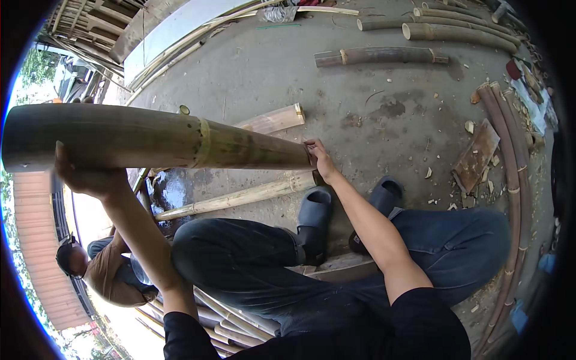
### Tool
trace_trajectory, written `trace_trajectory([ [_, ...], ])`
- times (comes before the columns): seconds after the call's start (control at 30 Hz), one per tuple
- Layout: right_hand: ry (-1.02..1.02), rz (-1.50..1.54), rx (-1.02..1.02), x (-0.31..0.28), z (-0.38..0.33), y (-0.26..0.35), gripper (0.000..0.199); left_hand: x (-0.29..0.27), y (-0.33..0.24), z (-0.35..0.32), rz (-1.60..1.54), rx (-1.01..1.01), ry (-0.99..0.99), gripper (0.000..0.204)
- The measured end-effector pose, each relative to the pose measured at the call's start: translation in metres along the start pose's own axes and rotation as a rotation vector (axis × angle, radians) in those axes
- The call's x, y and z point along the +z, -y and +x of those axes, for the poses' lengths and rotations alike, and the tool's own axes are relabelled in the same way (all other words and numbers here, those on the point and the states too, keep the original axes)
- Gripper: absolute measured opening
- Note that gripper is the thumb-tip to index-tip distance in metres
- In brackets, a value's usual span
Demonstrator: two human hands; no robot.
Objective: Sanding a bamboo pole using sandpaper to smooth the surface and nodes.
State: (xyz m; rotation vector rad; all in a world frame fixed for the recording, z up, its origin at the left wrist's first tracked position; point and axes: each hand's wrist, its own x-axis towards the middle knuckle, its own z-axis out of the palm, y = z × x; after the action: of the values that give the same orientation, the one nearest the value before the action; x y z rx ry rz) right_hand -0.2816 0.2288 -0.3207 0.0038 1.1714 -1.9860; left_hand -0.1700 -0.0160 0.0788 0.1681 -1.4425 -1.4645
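A thick bamboo pole section (150, 139), greenish brown with a pale ring at a node, stretches from the left edge to the middle. My left hand (90, 174) is wrapped round its underside near the left end, thumb up along the near side. At the narrower right end my right hand (321, 159) grips the rim, its fingers over the cut edge. The pole is held level above the ground, over my knees' far side. Below it a peeled bamboo length (240, 199) lies on the floor, and behind it a split piece (273, 121) shows in part.
Another bamboo section (384, 56) lies farther off, with several poles (462, 35) at the far right. Long thin poles (515, 198) run along the right side, beside a rusty plate (477, 157) and scattered chips. A person (111, 270) crouches at the left. More bamboo (234, 330) lies beside me.
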Motion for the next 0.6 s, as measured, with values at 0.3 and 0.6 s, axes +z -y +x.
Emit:
trace_trajectory([
  [0.3,0.111,-0.595,-0.983,0.136,-0.039,0.039,0.059,-0.016,-0.005,-0.003,0.071,-0.031,0.008,0.076],
  [0.6,0.018,0.019,-0.046,0.011,-0.012,-0.008,0.056,-0.04,0.0,-0.004,0.042,-0.034,0.0,0.075],
])
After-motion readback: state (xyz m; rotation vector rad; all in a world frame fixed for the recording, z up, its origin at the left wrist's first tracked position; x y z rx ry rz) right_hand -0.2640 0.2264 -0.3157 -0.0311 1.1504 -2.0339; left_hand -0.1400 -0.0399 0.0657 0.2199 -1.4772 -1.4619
